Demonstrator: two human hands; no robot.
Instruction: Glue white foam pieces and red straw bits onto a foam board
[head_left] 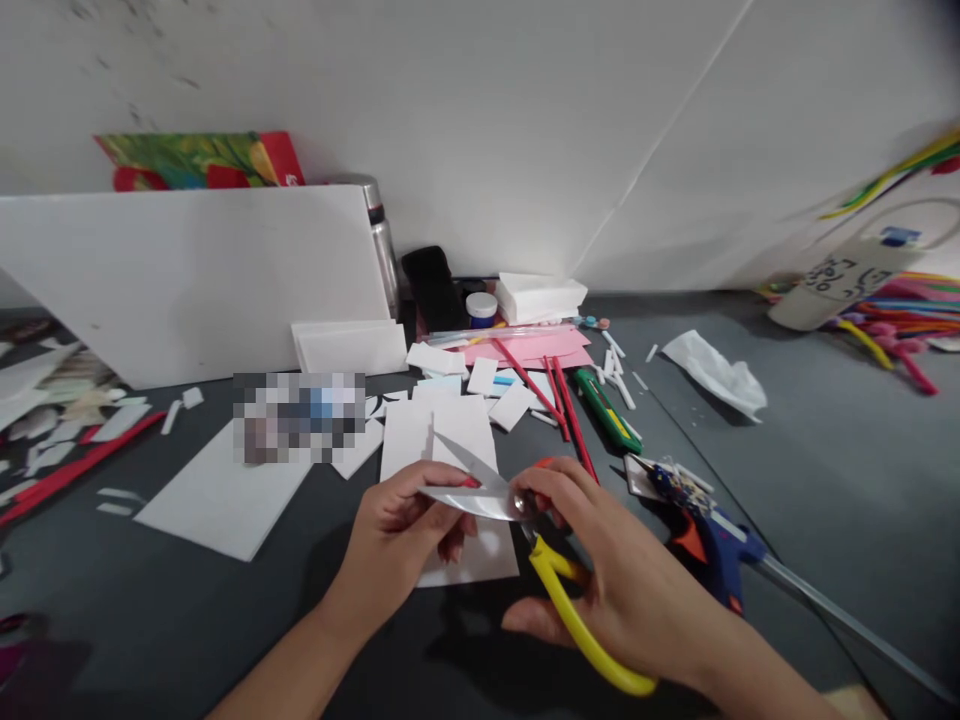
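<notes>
My right hand (626, 575) grips a pair of scissors (559, 580) with a yellow handle. Their metal blades are spread apart and point left, over white paper (405, 440) lying on the table. Close to the blades, my left hand (409, 525) has its thumb and fingers pinched together. A spot of red shows at its fingertips, but I cannot tell whether it is a nail or a small piece held there. The lower blade passes in front of the left fingers and partly hides them.
A blue glue gun (720, 560) and a green utility knife (607, 410) lie to the right. Red sticks (566, 415) and white paper pieces (514, 407) are scattered beyond my hands. A white board (202, 280) stands at the back left, a metal bottle (382, 245) behind it.
</notes>
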